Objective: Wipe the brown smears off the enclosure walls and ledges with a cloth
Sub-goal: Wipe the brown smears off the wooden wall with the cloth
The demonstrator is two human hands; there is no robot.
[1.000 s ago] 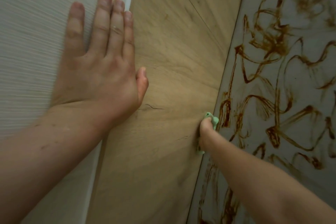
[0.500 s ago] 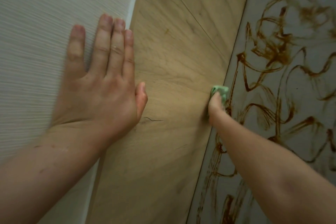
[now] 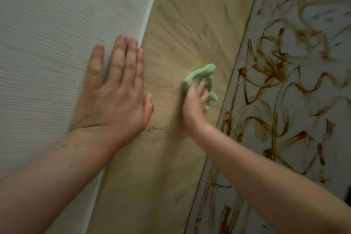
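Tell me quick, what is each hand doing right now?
Left hand: open, flat against the pale wall.
Right hand: closed on the green cloth, against the wooden panel.

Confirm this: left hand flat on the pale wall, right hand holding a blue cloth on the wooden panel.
Wrong colour: the head view shows the cloth is green, not blue. The left hand lies flat on the pale wall; the right hand holds it on the wooden panel.

Indoor enclosure, wood-grain panel [image 3: 190, 24], brown-smeared wall [image 3: 311, 112]
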